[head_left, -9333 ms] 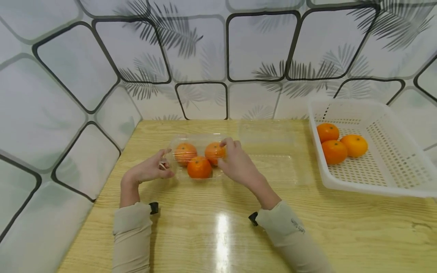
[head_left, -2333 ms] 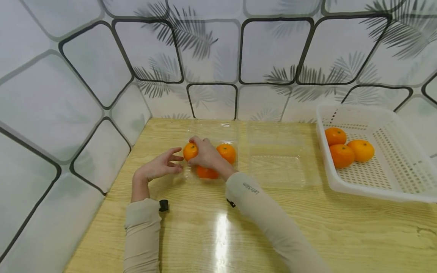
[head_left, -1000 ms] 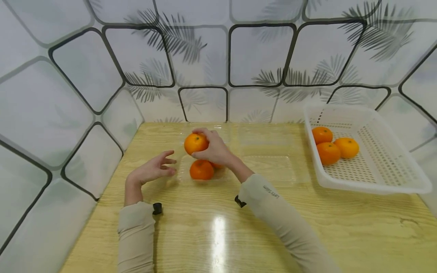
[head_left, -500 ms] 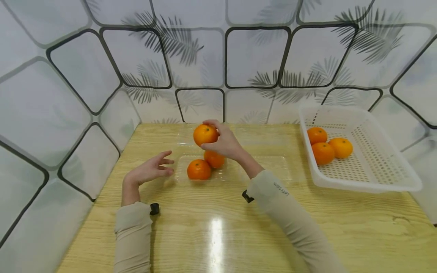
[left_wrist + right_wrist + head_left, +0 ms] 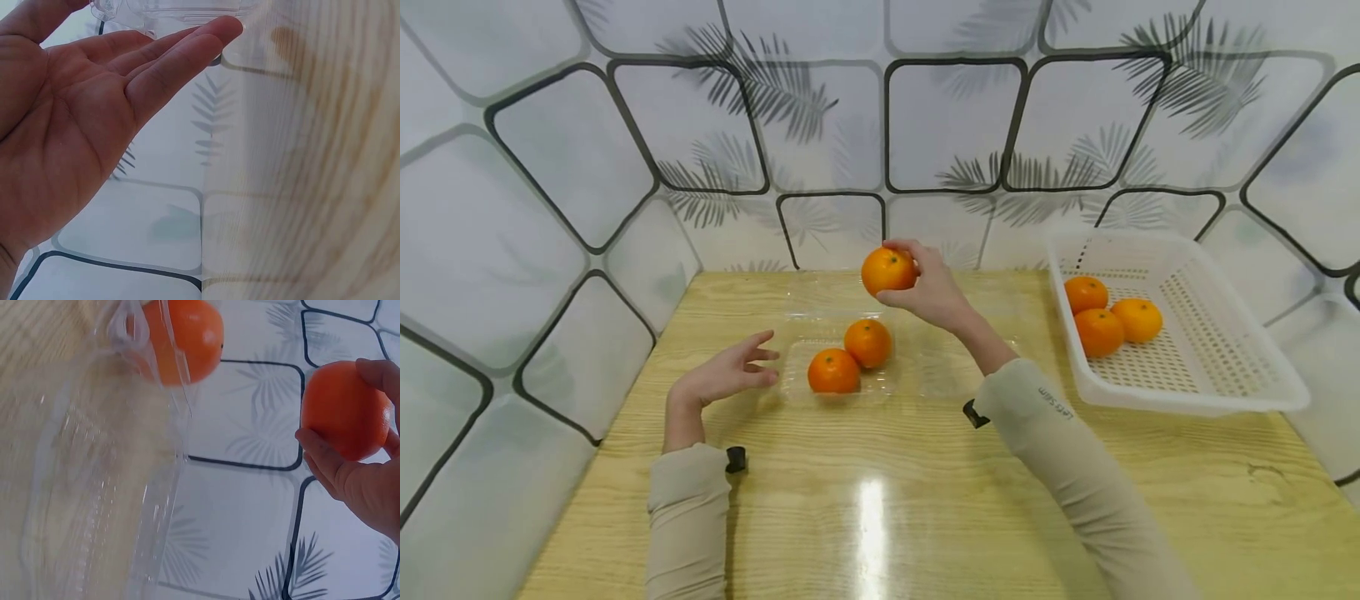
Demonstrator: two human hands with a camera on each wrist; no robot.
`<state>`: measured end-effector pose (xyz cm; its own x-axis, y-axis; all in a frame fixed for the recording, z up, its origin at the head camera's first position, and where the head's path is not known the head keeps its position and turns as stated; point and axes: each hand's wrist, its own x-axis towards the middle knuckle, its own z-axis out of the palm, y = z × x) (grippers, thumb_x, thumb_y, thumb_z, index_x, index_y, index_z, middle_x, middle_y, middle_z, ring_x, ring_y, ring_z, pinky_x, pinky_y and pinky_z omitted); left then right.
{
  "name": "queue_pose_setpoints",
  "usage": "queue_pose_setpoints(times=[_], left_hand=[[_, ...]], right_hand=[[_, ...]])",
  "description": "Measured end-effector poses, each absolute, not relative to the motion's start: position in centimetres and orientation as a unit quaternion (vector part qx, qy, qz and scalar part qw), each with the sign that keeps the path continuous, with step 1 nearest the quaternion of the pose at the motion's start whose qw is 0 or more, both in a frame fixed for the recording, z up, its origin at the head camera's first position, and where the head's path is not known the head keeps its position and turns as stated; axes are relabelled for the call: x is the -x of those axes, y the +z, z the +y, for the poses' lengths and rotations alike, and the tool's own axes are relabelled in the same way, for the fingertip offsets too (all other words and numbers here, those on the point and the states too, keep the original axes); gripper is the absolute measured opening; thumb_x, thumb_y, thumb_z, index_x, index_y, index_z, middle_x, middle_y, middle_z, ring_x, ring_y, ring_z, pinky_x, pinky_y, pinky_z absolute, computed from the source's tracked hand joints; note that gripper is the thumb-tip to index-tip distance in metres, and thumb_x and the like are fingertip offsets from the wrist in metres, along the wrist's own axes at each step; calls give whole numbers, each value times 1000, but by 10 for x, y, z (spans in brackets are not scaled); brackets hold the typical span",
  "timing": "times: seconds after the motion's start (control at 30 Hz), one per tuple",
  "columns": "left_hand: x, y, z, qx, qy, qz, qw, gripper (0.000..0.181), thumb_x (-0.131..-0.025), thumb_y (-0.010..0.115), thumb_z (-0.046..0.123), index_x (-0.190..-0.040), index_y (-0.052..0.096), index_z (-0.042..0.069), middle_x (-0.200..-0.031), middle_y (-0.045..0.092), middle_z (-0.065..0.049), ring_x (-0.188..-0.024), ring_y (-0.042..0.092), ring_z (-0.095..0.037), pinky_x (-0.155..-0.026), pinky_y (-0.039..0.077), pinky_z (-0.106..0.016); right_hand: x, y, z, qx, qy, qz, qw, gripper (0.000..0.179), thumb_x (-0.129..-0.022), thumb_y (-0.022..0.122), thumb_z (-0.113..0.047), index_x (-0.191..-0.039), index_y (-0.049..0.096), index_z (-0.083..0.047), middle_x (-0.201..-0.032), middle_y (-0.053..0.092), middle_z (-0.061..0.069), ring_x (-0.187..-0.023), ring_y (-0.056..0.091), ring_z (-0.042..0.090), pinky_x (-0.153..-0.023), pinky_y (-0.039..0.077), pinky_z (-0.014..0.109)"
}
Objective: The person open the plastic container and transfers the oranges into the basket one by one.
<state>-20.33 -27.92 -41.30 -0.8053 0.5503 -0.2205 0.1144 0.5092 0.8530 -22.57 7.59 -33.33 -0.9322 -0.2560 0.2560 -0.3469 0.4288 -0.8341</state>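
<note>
My right hand (image 5: pixel 936 290) grips a mandarin (image 5: pixel 887 272) between thumb and fingers, raised above the open lid at the back. The right wrist view shows this mandarin (image 5: pixel 344 411) held clear of the table. Two more mandarins, one (image 5: pixel 833 372) in front and one (image 5: pixel 868 342) behind it, sit in the left clear plastic box (image 5: pixel 877 390). My left hand (image 5: pixel 726 373) is beside that box's left side, holding nothing. In the left wrist view the left hand's palm (image 5: pixel 69 119) shows, its fingers nearly straight, close to the clear plastic.
A second clear plastic box (image 5: pixel 936 379) stands open right of the first. On the right, a white perforated basket (image 5: pixel 1210 404) holds 3 mandarins (image 5: pixel 1099 332). Patterned cloth walls (image 5: pixel 955 125) border the wooden table (image 5: pixel 790 517) at the back and left.
The left box's lid, earlier over the fruit, now lies open behind it. My right hand has taken a mandarin from that box, lifting it up and rightward. My left hand has hardly moved.
</note>
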Motion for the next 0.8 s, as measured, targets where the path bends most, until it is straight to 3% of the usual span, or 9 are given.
queue_pose_setpoints(times=[0.63,0.8], left_hand=[[202,-413,-274,-203,451,834,243,85,-99,61,15,-160,3,3,-154,30,-31,-134,42,-48,-108,35,-60],[203,-413,-272,-203,451,834,245,85,-100,61,15,-160,3,4,-155,30,-31,-135,42,-48,-109,34,-61]], right_hand=[[223,-309,138,-128,496,-853,101,71,-81,79,-12,-145,48,-15,-146,37,16,-109,53,38,-87,51,46],[224,-304,159,-124,491,-855,113,71,-83,78,-11,-147,47,-11,-148,42,13,-107,56,38,-85,52,44]])
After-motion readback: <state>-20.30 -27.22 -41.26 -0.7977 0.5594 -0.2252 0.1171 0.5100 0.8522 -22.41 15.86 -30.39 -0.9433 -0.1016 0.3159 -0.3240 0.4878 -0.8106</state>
